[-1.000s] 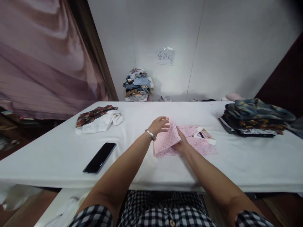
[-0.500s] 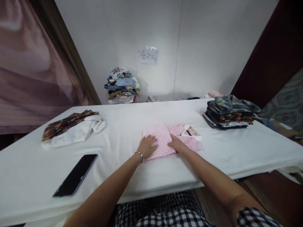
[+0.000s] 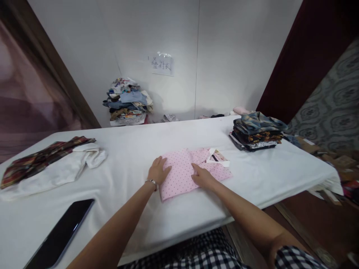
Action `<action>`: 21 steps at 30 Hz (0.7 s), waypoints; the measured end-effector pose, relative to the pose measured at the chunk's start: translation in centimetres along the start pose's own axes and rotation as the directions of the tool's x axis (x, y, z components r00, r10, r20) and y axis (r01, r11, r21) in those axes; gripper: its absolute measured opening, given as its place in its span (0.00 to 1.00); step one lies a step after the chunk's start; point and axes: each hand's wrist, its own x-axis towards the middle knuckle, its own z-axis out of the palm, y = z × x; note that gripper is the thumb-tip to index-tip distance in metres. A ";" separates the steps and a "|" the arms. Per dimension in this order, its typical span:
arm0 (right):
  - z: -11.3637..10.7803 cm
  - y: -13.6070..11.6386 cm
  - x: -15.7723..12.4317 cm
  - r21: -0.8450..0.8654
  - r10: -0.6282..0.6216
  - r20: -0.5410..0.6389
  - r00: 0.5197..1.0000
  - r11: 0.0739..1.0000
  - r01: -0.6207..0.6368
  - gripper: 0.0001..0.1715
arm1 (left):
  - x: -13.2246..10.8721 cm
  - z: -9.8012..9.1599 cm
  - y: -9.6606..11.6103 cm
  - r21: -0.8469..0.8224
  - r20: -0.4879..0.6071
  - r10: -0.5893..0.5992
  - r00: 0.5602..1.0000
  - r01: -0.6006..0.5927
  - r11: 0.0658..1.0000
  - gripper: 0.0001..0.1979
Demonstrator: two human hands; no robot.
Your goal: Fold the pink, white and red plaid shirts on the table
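Note:
A pink dotted garment [image 3: 187,170] with a white collar [image 3: 218,160] lies folded in the middle of the white table [image 3: 252,175]. My left hand [image 3: 157,171] rests flat on its left edge, fingers stretched out, a bracelet on the wrist. My right hand [image 3: 202,176] lies flat on the garment's lower middle, fingers spread and pressing the folded cloth down. Neither hand grips anything.
A stack of folded dark patterned clothes [image 3: 257,131] sits at the table's right. A plaid and white garment [image 3: 53,160] lies at the left. A black phone [image 3: 59,234] lies near the front left edge. A heap of clothes [image 3: 127,101] is by the wall.
My left hand brought the raised pink flap down, and both hands now lie flat on the folded garment. The camera has turned to the right.

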 end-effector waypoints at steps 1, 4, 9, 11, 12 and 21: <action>0.0 0.0 0.0 -0.026 -0.007 -0.006 1.000 1.000 0.007 0.38 | 0.1 0.3 0.1 0.022 0.008 0.009 1.000 -0.009 1.000 0.29; 0.0 0.0 -0.2 -0.061 -0.020 -0.017 1.000 0.998 0.019 0.36 | -0.1 1.5 0.6 0.056 0.021 0.018 1.000 -0.019 0.998 0.31; -0.3 -0.3 -0.2 -0.160 -0.019 0.032 0.999 0.987 0.024 0.36 | -0.3 2.5 0.9 0.130 0.053 0.020 0.998 -0.027 0.991 0.31; -0.6 -0.5 -0.4 -0.193 -0.014 0.040 0.999 0.981 0.021 0.35 | -0.4 2.5 0.8 0.140 0.055 0.030 0.998 -0.038 0.989 0.31; -0.9 -0.4 -0.7 -0.197 -0.022 0.041 0.999 0.980 0.029 0.34 | -0.4 2.4 0.8 0.139 0.060 0.034 0.998 -0.042 0.989 0.31; -2.8 3.5 -7.5 0.673 0.222 0.152 0.963 0.691 -0.266 0.38 | 2.4 -0.7 1.7 0.124 0.179 0.051 0.983 -0.073 0.990 0.33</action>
